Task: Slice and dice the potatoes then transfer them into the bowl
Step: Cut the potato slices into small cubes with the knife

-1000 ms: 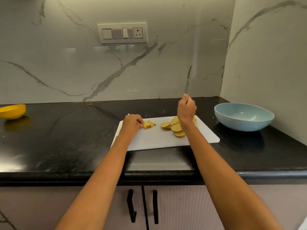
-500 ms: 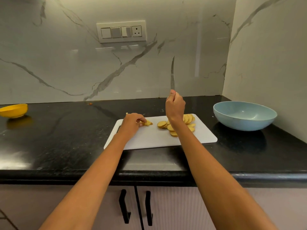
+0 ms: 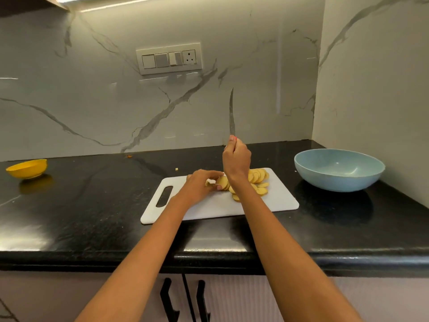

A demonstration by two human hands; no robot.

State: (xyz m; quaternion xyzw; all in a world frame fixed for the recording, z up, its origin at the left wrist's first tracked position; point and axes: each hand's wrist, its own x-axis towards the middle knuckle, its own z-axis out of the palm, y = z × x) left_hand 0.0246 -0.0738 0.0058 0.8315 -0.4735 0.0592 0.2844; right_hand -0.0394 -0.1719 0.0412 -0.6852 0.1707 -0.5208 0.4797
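Nearest the camera, below the cutting board [image 3: 274, 203], two cabinet doors [image 3: 232, 300] with black handles meet under the front edge of the black counter [image 3: 92, 217]. Both bare forearms reach over that edge toward the board.

The white cutting board lies flat on the counter, its handle slot at its left end. Over the middle of the board the left hand [image 3: 199, 184] rests palm down, its grip narrow: fingertips and thumb pinch the leftmost potato slices [image 3: 257, 176], which lie fanned and overlapping across the far right part of the board. Some slices are hidden behind the right wrist. The right hand [image 3: 236, 158] is raised above the board just over the slices, its grip closed round the handle of a knife [image 3: 231, 112]; the blade points straight up against the wall.

To the right of the board, close but not touching it, stands a pale blue bowl [image 3: 336, 180]; its inside looks bare. Just beyond the board's far edge a tiny pale scrap [image 3: 177, 168] lies on the counter. Far to the left of the board sits a small yellow bowl [image 3: 27, 169]. Behind the board rises a marbled wall [image 3: 92, 101] carrying a switch panel [image 3: 169, 58].
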